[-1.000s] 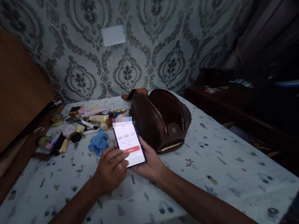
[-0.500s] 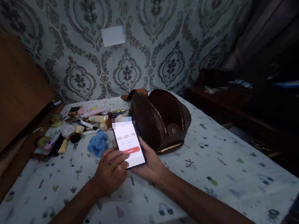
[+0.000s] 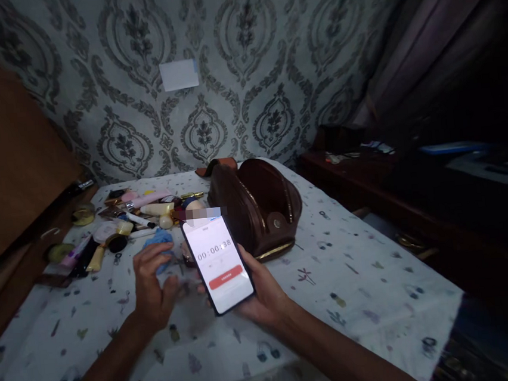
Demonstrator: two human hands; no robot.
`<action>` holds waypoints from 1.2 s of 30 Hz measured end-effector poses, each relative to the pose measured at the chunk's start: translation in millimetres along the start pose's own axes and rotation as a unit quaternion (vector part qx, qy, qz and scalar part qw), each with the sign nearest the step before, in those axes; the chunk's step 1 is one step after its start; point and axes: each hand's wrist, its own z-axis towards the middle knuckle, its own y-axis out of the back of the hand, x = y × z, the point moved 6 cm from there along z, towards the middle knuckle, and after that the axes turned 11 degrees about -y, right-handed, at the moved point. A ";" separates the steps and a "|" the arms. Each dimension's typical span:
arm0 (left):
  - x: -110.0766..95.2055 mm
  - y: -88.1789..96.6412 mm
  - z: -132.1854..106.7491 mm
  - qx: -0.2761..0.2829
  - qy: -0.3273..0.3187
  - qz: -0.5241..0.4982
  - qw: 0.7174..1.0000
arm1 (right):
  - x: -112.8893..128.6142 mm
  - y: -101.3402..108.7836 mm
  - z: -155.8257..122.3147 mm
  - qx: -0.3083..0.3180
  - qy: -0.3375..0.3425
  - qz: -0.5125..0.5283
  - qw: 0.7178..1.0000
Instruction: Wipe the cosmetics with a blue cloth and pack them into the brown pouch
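My right hand (image 3: 266, 291) is wrapped round a smartphone (image 3: 220, 265), tilted slightly over the table. Its lit screen reads 00:00:38 above a red button. Off to the phone's left, my left hand (image 3: 153, 287) is raised with fingers apart and nothing in it. Behind that hand's fingers lies a crumpled blue cloth-like item (image 3: 158, 238), partly covered by them. A dark brown leather bag (image 3: 233, 207) with its zip open sits just behind the phone, its inside in shadow.
Makeup items crowd the back left of the table, among them a pink tube (image 3: 149, 197), a cream tube (image 3: 157, 209) and a round compact (image 3: 105, 232). A brown panel (image 3: 10, 130) rises at the left. A dark wooden surface (image 3: 346, 172) stands beyond the table's right edge.
My left hand has moved off the phone screen to the left, its fingers spreading. The phone, still in my right hand, sits lower and nearer. The whole view has shifted slightly.
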 end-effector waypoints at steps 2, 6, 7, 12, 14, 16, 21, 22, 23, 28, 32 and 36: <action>5.7 1.0 -1.8 -0.010 0.038 -0.011 0.999 | -2.8 2.9 -28.4 -0.002 -0.003 -0.030 1.000; 8.6 -8.8 -6.0 0.024 0.055 -0.012 0.998 | 6.2 22.2 -100.9 -0.033 0.027 -0.051 0.998; 9.2 -12.2 -6.7 0.035 0.053 -0.011 0.998 | 13.1 30.0 -119.7 -0.055 0.051 -0.045 0.996; 14.5 -26.1 -9.2 0.065 0.035 0.004 0.997 | 69.7 75.9 -196.1 -0.209 0.224 0.018 0.952; 16.2 -30.1 -10.4 0.073 0.028 0.013 0.997 | 94.8 91.4 -207.6 -0.246 0.255 0.025 0.935; 16.5 -34.2 -11.8 0.089 0.019 0.018 0.996 | 119.9 103.8 -206.3 -0.257 0.262 0.015 0.930; 16.0 -38.9 -15.5 0.111 0.020 0.020 0.993 | 172.5 134.0 -174.2 -0.273 0.205 -0.012 0.940; 16.2 -39.5 -16.5 0.116 0.022 0.018 0.993 | 181.9 140.2 -168.1 -0.282 0.201 -0.016 0.938; 16.2 -40.4 -17.6 0.123 0.020 0.016 0.992 | 190.5 146.2 -162.5 -0.289 0.196 -0.021 0.937; 16.6 -44.4 -22.6 0.146 0.008 0.022 0.989 | 223.4 173.9 -147.5 -0.316 0.172 -0.033 0.933; 14.6 -47.4 -22.3 0.153 -0.003 0.015 0.988 | 234.3 185.6 -146.9 -0.326 0.159 -0.040 0.931; 11.6 -47.2 -18.8 0.153 -0.019 0.025 0.988 | 227.2 181.3 -150.5 -0.311 0.194 -0.034 0.930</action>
